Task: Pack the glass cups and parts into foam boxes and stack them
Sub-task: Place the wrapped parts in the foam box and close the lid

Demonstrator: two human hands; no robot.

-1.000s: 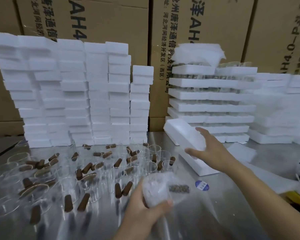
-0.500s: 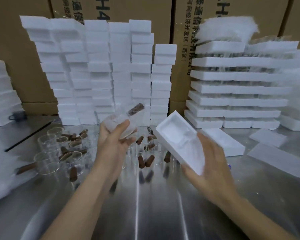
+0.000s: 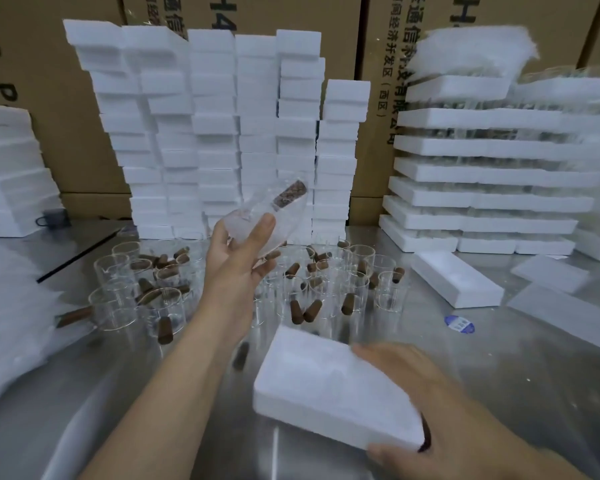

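Packing step, wrapped cup [image 3: 269, 216] and foam box [image 3: 329, 386]. The left hand [image 3: 243, 251] is lifted with its forearm stretched forward, fingers curled round the wrapped cup, which sits above the loose cups [image 3: 326, 282] crowding the counter [image 3: 499, 375], presumably ready to go straight into a box. The right hand [image 3: 430, 410], blurred, grips the foam box by its near end, low and tilted, probably to bring it under the cup. Foam stacks [image 3: 222, 133] line the back.

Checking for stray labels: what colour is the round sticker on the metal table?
Blue with white markings; the sticker shows best in the head view.
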